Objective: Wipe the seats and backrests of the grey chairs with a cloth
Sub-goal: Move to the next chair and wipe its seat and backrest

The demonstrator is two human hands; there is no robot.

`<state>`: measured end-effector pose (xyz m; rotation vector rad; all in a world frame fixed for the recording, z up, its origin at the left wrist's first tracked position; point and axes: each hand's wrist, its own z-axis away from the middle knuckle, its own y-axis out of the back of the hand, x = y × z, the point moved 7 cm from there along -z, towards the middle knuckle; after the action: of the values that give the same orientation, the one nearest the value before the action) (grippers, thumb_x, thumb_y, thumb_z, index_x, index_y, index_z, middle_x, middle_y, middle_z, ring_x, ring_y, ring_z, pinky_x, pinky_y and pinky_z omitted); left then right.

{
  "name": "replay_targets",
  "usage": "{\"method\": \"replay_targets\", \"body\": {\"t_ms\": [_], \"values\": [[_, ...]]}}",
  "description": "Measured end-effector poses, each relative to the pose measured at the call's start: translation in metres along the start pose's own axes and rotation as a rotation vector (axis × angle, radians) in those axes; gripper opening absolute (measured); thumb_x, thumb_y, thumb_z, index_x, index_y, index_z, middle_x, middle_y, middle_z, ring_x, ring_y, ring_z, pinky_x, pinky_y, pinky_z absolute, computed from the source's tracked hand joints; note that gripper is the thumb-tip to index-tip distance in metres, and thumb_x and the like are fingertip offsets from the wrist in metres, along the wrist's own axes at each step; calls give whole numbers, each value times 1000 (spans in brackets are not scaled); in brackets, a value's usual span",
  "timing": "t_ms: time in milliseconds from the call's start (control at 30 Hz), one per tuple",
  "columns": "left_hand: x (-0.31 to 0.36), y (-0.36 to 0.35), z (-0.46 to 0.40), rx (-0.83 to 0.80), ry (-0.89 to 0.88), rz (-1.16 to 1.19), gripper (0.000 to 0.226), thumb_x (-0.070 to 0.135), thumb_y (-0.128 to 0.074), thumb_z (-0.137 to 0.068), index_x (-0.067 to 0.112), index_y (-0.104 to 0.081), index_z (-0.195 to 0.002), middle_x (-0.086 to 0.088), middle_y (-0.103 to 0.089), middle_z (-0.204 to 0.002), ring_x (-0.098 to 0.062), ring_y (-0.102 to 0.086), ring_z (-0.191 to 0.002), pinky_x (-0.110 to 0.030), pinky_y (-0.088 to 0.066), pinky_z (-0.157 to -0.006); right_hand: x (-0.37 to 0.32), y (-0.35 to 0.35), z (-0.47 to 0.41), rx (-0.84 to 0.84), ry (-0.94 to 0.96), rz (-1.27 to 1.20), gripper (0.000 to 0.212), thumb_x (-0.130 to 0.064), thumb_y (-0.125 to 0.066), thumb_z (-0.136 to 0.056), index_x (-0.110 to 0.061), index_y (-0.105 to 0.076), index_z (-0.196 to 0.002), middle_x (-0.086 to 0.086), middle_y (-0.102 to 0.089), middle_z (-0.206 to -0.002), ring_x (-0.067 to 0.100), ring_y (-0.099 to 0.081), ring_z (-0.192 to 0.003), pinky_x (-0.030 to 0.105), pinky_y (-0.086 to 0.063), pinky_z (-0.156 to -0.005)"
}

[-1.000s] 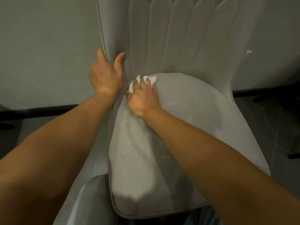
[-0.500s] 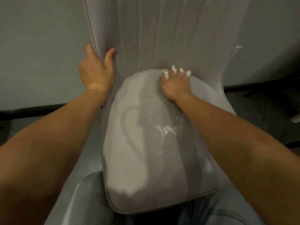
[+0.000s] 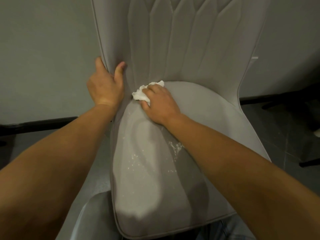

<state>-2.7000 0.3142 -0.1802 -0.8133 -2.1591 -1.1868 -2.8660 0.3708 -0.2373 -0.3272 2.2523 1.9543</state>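
Hands point(image 3: 160, 103) on streaked grey seat point(image 3: 216, 118), pale wall point(image 3: 43, 58), dark floor point(image 3: 294, 135)

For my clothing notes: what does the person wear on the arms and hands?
Nothing shows on them. Both forearms are bare up to the picture edge, with no sleeves. The left hand and the right hand have no gloves, rings or watch in view.
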Motion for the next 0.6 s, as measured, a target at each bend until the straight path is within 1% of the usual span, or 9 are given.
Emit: {"method": "replay_targets", "body": {"t_ms": [67,100,200,267,300,367,467,533,600], "values": [[0,1,0,-6,-2,2,71,60,-49,-91,1,-45,-131,17,-36,-50,-17,-35,-59,-28,-25,-61,-2,-6,-1,-69,59,18,50,-41,-44,-101,-18,-48,-145,1,-45,-151,23,-29,-146,41,-15,-120],[0,1,-1,-8,-1,3,71,60,-49,-91,1,-45,-131,16,-36,-49,-17,-35,-58,-27,-24,-61,0,-8,-1,-106,75,0,52,-41,-42,-102,-17,-43,-148,0,-43,-154,22,-24,-148,40,-13,-121],[-1,1,-1,0,-5,6,66,60,-50,-90,2,-49,-122,17,-35,-50,-17,-33,-55,-26,-21,-58,11,-9,-2,-168,122,50,57,-49,-35,-102,-24,-35,-153,-5,-37,-157,19,-20,-150,43,-14,-120],[-1,2,-2,8,-21,-5,64,60,-51,-90,2,-51,-116,18,-34,-55,-25,-42,-58,-28,-23,-60,20,-6,-6,-185,109,174,62,-60,-27,-98,-31,-32,-153,-11,-35,-157,17,-21,-149,47,-12,-120],[-1,2,-3,11,-30,-16,63,60,-52,-90,2,-51,-116,15,-37,-56,-32,-48,-63,-31,-25,-61,24,-5,-9,-198,83,220,65,-65,-24,-95,-34,-32,-152,-12,-34,-157,18,-22,-148,50,-9,-120],[-1,2,-3,25,-49,-40,63,60,-51,-90,2,-51,-116,1,-51,-65,-40,-54,-73,-33,-27,-61,37,-4,-10,-227,-16,243,75,-73,-18,-90,-34,-30,-153,-9,-32,-159,22,-22,-149,52,-7,-121],[0,3,-2,53,-59,-78,68,62,-49,-90,1,-49,-121,-18,-63,-85,-43,-55,-79,-35,-26,-62,82,10,1,-188,-224,240,84,-78,-14,-86,-29,-30,-153,-2,-33,-160,27,-26,-147,55,-14,-117],[1,3,-1,57,-62,-81,70,62,-48,-90,0,-49,-123,-21,-64,-88,-44,-55,-80,-38,-29,-63,123,26,18,-141,-338,268,83,-78,-15,-87,-28,-33,-151,0,-37,-158,28,-32,-144,57,-17,-116],[3,3,0,66,-60,-80,70,60,-49,-90,-2,-49,-124,-23,-64,-90,-44,-55,-83,-42,-34,-66,147,33,30,-127,-390,256,81,-75,-18,-89,-25,-35,-151,2,-39,-157,26,-33,-144,55,-17,-117]]}}
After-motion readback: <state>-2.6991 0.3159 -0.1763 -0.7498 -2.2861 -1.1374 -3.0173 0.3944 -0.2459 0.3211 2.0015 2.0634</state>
